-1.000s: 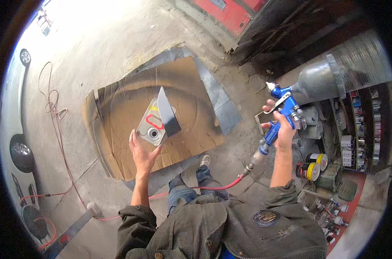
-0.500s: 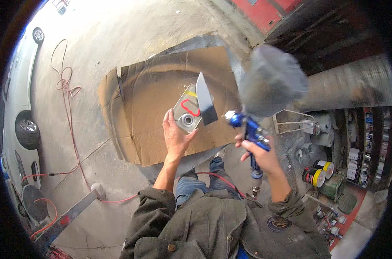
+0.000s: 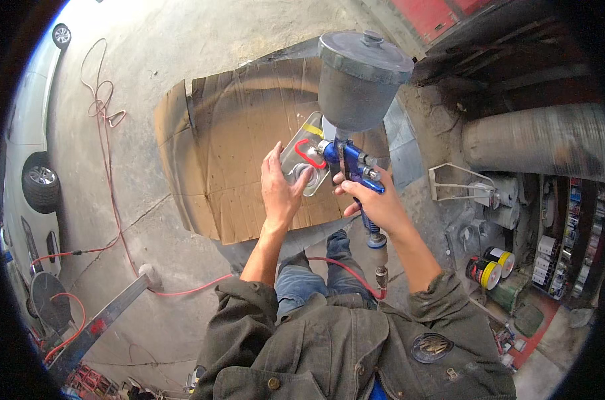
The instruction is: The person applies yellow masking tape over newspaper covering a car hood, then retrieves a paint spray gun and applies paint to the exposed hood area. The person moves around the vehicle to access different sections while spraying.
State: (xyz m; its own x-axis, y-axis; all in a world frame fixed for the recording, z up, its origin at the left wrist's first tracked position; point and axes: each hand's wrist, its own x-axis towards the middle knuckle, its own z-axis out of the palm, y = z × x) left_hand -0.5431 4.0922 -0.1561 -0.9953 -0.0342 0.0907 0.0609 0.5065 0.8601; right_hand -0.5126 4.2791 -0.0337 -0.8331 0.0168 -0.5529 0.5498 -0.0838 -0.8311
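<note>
My left hand (image 3: 280, 190) grips a small pale metal plate (image 3: 301, 161) with a red outline, a yellow strip and a round boss under my thumb. My right hand (image 3: 376, 207) is wrapped round the handle of a blue spray gun (image 3: 336, 152) topped by a large grey cup (image 3: 357, 93). The gun's nozzle is at the plate's right side, very close to it; whether they touch I cannot tell. A red hose (image 3: 342, 265) runs from the gun's grip. Both hands are over spray-marked cardboard (image 3: 229, 173) on the concrete floor.
A pale car (image 3: 32, 133) stands at the left, near looped hoses (image 3: 101, 107) and a metal bar (image 3: 109, 320). At the right are a large wrapped roll (image 3: 529, 137), a metal stand (image 3: 449, 181), two paint buckets (image 3: 482, 270) and shelving (image 3: 556, 253). A red cabinet (image 3: 429, 17) stands at the top.
The spray gun has swung left and inward to the plate, its cup now upright over it. My left hand has moved right and up in view. The dark angled piece on the plate is hidden now.
</note>
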